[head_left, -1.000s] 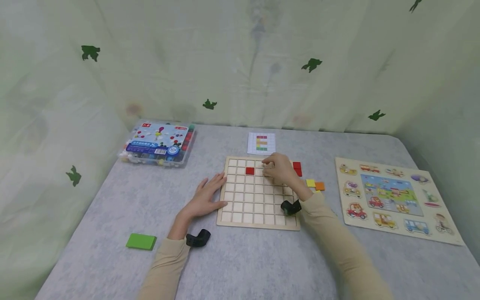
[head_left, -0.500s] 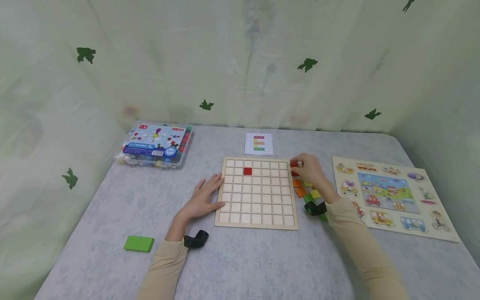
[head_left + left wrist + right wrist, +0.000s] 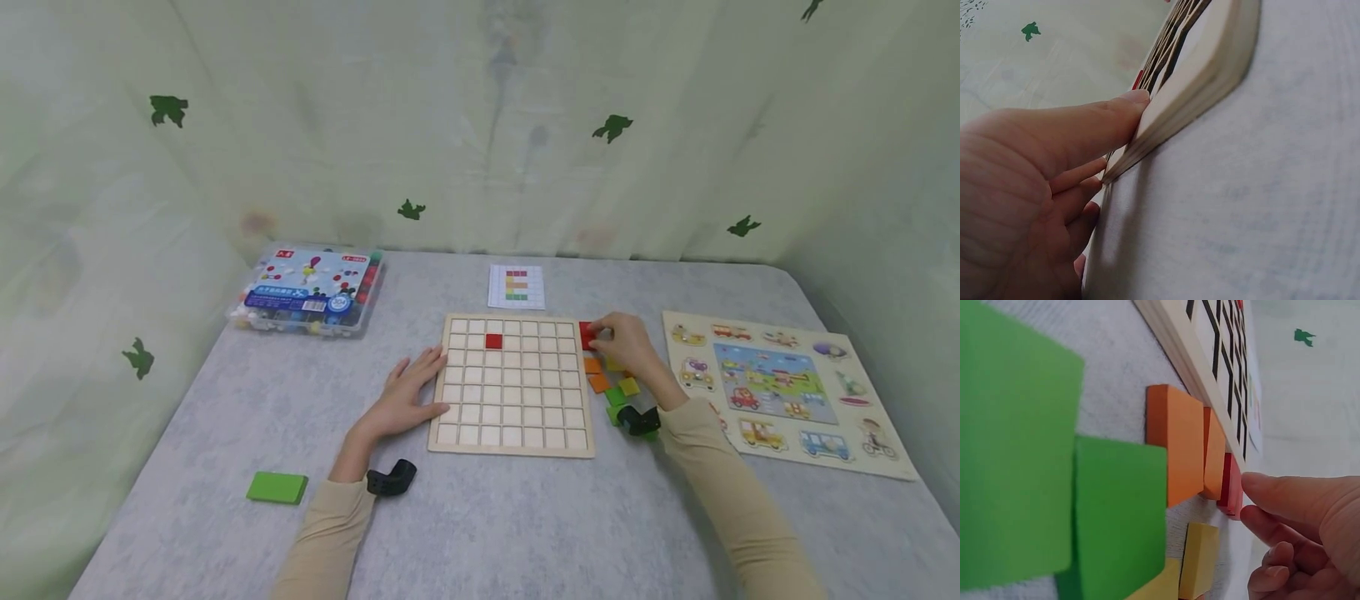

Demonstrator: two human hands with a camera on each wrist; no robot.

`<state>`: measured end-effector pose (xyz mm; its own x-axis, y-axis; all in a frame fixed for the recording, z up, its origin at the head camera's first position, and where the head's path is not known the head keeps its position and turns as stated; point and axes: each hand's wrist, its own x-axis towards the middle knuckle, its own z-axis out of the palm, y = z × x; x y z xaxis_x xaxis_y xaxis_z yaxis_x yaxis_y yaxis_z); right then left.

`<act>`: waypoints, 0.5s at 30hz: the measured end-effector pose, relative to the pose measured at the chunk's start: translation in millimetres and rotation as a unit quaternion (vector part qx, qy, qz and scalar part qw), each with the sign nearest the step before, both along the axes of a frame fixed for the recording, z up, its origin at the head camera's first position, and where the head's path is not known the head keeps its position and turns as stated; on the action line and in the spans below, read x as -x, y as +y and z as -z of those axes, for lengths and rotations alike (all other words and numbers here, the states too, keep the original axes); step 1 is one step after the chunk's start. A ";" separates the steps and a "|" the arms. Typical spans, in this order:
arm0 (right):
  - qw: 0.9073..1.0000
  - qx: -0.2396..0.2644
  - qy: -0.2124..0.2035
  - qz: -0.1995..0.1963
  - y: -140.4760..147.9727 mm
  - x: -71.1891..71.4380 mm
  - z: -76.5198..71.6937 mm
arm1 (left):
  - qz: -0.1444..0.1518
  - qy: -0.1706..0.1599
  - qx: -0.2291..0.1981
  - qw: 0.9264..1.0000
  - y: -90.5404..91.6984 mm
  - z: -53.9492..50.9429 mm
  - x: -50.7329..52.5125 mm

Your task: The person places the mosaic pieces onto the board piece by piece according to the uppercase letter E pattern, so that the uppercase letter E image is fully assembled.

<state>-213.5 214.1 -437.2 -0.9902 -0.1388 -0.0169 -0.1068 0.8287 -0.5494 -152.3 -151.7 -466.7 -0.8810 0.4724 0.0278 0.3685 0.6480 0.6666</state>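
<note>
A wooden grid board [image 3: 512, 454] lies mid-table with one red tile [image 3: 493, 341] in a cell of its second row. My left hand [image 3: 407, 400] rests along the board's left edge, thumb and fingers extended; in the left wrist view the thumb touches the frame. Beside the board's upper right corner, my right hand [image 3: 628, 342] pinches at a loose red square tile [image 3: 585, 335] with thumb and index finger, as the right wrist view shows too. Orange tiles [image 3: 1185, 447], green tiles [image 3: 1121, 512] and yellow tiles [image 3: 1199, 559] lie nearer, partly under the right hand and wrist.
Behind the board lies a pattern card [image 3: 516, 287] with coloured squares shaped like an E. A clear plastic box [image 3: 307, 290] stands back left and a green block [image 3: 277, 487] front left. On the right lies a vehicle puzzle board [image 3: 787, 396].
My right hand has moved from the board's upper right cells to the red tiles beside its right edge, uncovering those cells. My left hand stays at the board's edge. The view has shifted slightly.
</note>
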 end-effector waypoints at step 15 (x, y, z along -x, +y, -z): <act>0.999 -0.023 -0.019 -0.024 0.5 -1.1 0.4 | 0.004 -0.007 -0.003 1.000 -1.3 0.0 -0.1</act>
